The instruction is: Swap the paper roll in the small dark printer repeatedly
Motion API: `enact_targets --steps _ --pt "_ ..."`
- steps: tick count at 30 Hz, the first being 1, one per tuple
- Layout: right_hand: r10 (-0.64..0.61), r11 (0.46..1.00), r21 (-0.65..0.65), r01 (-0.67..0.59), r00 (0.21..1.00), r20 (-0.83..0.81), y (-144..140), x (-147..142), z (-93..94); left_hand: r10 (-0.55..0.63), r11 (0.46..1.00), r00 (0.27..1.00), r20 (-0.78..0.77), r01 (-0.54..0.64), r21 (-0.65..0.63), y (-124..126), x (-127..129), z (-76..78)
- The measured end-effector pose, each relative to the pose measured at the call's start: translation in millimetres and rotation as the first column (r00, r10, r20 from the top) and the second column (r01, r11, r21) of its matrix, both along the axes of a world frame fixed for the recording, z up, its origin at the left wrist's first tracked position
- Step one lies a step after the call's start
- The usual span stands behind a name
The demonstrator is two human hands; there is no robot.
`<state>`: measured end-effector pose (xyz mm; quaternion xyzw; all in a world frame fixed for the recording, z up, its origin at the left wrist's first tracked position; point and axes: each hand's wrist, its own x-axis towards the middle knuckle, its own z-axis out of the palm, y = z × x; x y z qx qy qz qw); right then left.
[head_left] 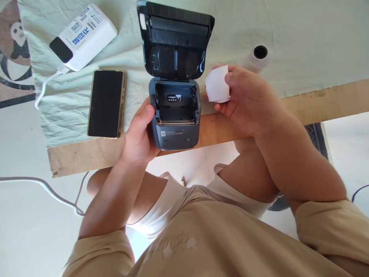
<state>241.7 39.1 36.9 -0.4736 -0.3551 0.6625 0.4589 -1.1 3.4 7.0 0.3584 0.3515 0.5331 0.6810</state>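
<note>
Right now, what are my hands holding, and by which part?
Left hand: the printer, by its left side. Right hand: white paper, by its right edge.

Label printer point(173, 143) front bears power symbol point(188, 139), plus tiny illegible white lines point(174, 133). Black sticker point(174, 98) inside shows white Chinese characters, too small to read. White power bank point(99, 46) carries blue print point(80, 36), unreadable.

Lettering point(175, 133) on dark device point(175, 142) too small to read, panda emblem point(19, 48) cut by left edge
</note>
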Motion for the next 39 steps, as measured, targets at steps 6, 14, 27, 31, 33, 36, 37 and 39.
enact_targets --steps 6,14,27,31,33,36,37,39 --pt "-0.057 0.995 0.085 0.048 0.994 0.098 -8 -8 6.4 0.018 0.999 1.0 -0.017 -0.017 0.037 -3 0 -2.8" --pt "-0.225 0.887 0.46 0.045 0.912 0.344 -13 -9 3.0 0.022 0.998 1.0 -0.015 -0.021 0.064 -1 0 -5.7" --pt "-0.361 0.693 0.56 -0.454 0.454 0.815 -20 -44 14.2 0.02 1.0 0.997 -0.069 -0.018 0.023 -2 0 -6.0" --pt "-0.365 0.677 0.572 -0.463 0.464 0.807 -15 -49 12.5 -0.008 1.0 0.999 -0.037 0.008 0.004 -2 0 -5.9" --pt "-0.391 0.637 0.622 -0.455 0.505 0.77 -17 -49 10.4 -0.016 1.0 1.0 -0.024 0.016 0.001 -3 0 -4.2" --pt "-0.454 0.567 0.696 -0.439 0.539 0.71 -21 -47 7.0 0.005 1.0 0.999 -0.052 -0.006 -0.023 -3 2 -2.0" --pt "-0.48 0.528 0.73 -0.433 0.558 0.678 -23 -46 5.9 0.019 1.0 0.998 -0.062 -0.02 -0.024 -3 2 -2.0" --pt "-0.513 0.429 0.793 -0.433 0.606 0.608 -27 -43 3.5 0.036 0.999 0.998 -0.06 -0.036 -0.006 -2 3 -3.4"
